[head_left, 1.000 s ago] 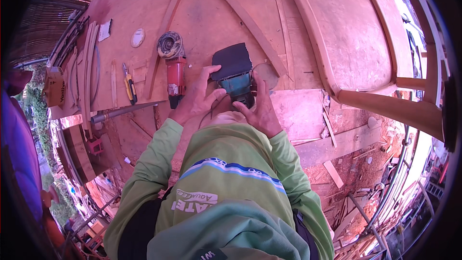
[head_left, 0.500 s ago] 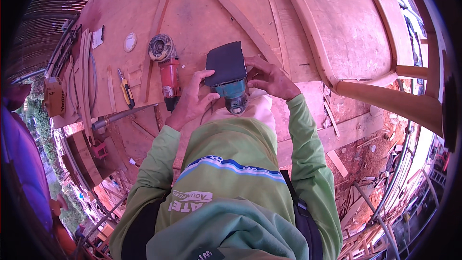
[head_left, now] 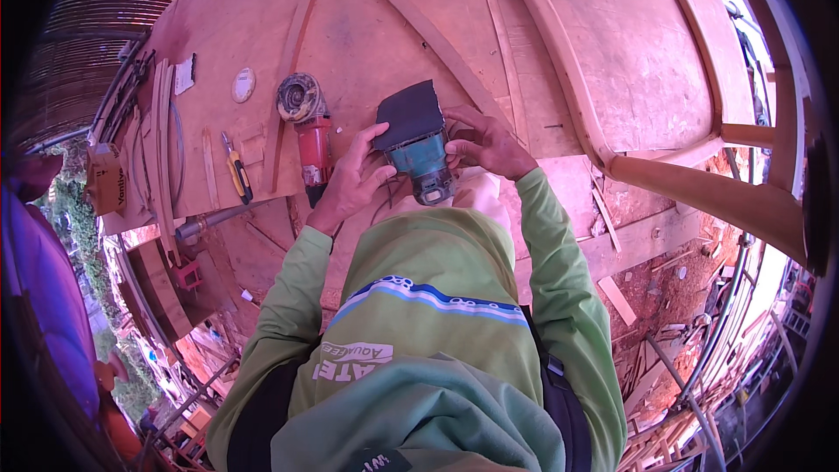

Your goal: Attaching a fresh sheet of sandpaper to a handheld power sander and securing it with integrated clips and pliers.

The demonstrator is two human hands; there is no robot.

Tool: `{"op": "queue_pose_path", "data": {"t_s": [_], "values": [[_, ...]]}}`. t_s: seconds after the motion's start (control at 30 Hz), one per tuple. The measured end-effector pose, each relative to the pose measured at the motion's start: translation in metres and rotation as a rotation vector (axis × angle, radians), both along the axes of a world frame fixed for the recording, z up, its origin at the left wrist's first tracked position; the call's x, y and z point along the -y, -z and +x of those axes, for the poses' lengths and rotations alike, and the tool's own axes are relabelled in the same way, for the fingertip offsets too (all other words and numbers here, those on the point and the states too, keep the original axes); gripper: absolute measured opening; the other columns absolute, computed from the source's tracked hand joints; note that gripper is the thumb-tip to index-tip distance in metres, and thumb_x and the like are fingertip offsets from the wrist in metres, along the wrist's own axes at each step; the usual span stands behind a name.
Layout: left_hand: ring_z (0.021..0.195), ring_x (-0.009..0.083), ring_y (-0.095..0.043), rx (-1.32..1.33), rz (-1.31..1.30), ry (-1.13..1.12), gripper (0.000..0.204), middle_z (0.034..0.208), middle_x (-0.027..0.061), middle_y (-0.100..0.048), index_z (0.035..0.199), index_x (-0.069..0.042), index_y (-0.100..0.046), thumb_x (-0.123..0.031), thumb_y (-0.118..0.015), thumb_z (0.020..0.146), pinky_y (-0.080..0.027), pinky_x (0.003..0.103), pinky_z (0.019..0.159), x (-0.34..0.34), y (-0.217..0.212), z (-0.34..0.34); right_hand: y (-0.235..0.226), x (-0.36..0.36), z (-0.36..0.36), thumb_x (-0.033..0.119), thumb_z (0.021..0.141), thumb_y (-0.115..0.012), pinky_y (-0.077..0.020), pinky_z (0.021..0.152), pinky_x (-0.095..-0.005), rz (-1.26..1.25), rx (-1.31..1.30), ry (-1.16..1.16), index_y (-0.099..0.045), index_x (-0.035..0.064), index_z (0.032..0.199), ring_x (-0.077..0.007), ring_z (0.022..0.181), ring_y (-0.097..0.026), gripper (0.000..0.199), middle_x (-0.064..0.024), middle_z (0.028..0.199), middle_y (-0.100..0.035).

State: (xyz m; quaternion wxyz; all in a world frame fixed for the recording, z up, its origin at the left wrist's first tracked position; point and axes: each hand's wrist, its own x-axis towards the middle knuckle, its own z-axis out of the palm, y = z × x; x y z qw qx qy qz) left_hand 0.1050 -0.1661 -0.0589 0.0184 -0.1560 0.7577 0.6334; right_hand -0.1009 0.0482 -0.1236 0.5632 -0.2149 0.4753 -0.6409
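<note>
Close in front of my body is a teal electric sander (head_left: 421, 160), its dark pad side turned up. A black sheet of sandpaper (head_left: 411, 115) lies over its far end, rising a little at the far edge. My left hand (head_left: 350, 177) has its fingertips on the paper's left edge, with the thumb lower, beside the sander's body. From the other side, my right hand (head_left: 491, 144) curls its fingers against the sander and the paper's right edge. Its fingertips are partly hidden. To the left, a red angle grinder (head_left: 313, 144) rests on the wooden worktable (head_left: 350, 44).
A yellow-handled cutter (head_left: 236, 170), a white oval disc (head_left: 243, 85) and wood strips (head_left: 437, 45) lie on the table. A curved wooden frame (head_left: 559, 52) stands at right. A cardboard box (head_left: 105, 179) sits at far left, near another person (head_left: 48, 288).
The sander and paper have tilted slightly in my hands, and the right fingers have shifted along the sander's side. The whole view has moved a little.
</note>
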Motion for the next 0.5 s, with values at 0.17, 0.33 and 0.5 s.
{"op": "queue_pose_path", "data": {"t_s": [0.17,0.33,0.5], "values": [[0.147,0.0252,-0.044,0.048,0.097,-0.047,0.071,0.156,0.0171,-0.043,0.160,-0.003,-0.032,0.004,-0.067,0.098,-0.035,0.040,0.125,0.003,0.001,0.002,0.004,0.005,0.000,0.001,0.098,-0.072,-0.0625,0.080,-0.0337,-0.052,-0.072,0.011,-0.050,0.0025,0.153,-0.0177,0.091,-0.069,0.059,-0.0115,0.127,-0.063],[0.148,0.0253,-0.044,0.092,0.045,-0.011,0.075,0.156,0.0183,-0.043,0.161,-0.002,-0.029,0.006,-0.068,0.097,-0.035,0.040,0.125,0.000,0.000,-0.004,0.018,0.001,-0.006,-0.001,0.098,-0.070,-0.0627,0.080,-0.0338,-0.196,-0.201,0.014,-0.052,0.0021,0.151,-0.0184,0.092,-0.069,0.056,-0.0127,0.124,-0.064],[0.147,0.0252,-0.045,0.079,0.026,-0.027,0.073,0.154,0.0175,-0.045,0.158,-0.003,-0.032,0.008,-0.068,0.095,-0.037,0.041,0.124,-0.004,0.005,-0.005,0.010,0.004,-0.006,-0.002,0.091,-0.074,-0.0572,0.088,-0.0361,-0.073,-0.268,0.019,-0.059,0.0002,0.143,-0.0190,0.101,-0.067,0.055,-0.0088,0.120,-0.067]]}}
